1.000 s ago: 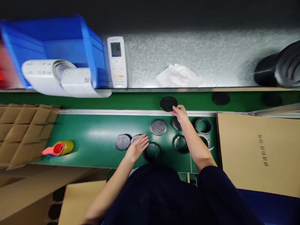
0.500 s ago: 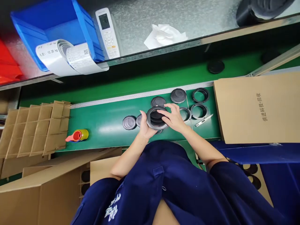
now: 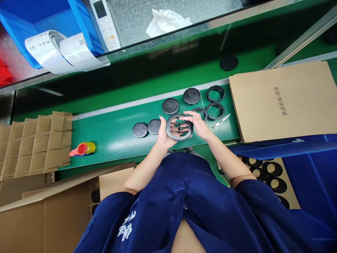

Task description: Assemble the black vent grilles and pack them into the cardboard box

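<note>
A black round ring with crossbars is held up over the green bench. My left hand grips it from the left and below, its fingers showing through the opening. On the right side my right hand holds the rim with thumb and fingers. Behind the held ring lies a black round vent, with another vent to its right. Two more vents lie to the left. Several open black rings sit right of my right hand, beside a white-handled knife.
A flat cardboard box covers the bench's right end. Cardboard dividers and a tape roll are at the left. Above runs a shelf with a blue bin, labels, a remote and crumpled tissue.
The held ring has been tilted so that its crossbars and the fingers behind now show through it. The view has shifted, revealing more rings in the blue crate at the right.
</note>
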